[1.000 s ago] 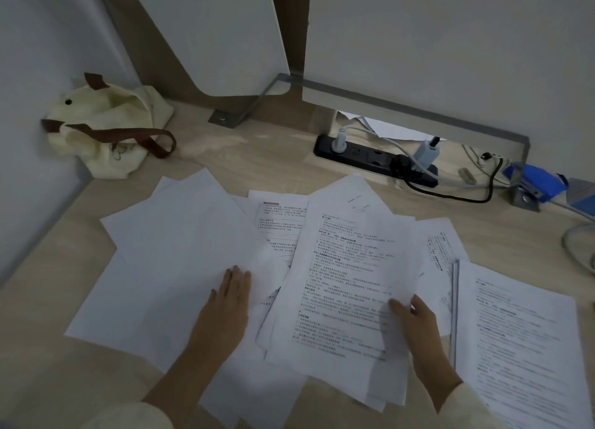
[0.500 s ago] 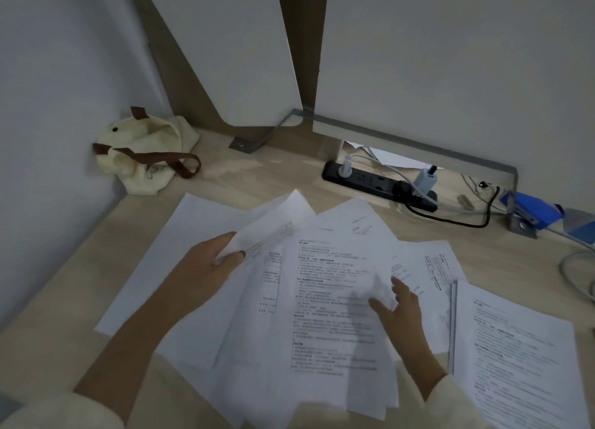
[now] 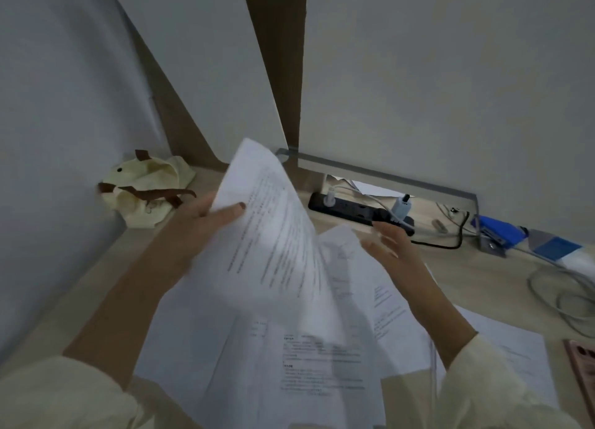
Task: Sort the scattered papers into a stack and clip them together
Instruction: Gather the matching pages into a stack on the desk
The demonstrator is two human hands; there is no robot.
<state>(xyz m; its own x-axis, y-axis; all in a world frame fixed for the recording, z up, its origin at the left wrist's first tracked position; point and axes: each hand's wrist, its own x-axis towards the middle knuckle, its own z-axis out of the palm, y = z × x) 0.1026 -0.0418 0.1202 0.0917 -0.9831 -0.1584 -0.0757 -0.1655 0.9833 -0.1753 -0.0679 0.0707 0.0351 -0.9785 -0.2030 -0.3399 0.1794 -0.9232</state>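
Nearest you, loose papers [image 3: 289,364] lie fanned and overlapping on the surface [image 3: 483,267]. Above them your left hand [image 3: 206,219] pinches the lifted sheets [image 3: 273,235], thumb on the printed face, while your right hand [image 3: 396,251] hovers just beside them, fingers straight and spread, gripping nothing. Beyond, 1 black power strip [image 3: 347,208] sits by the back panel and 1 cream bag [image 3: 145,193] slumps in the left corner.
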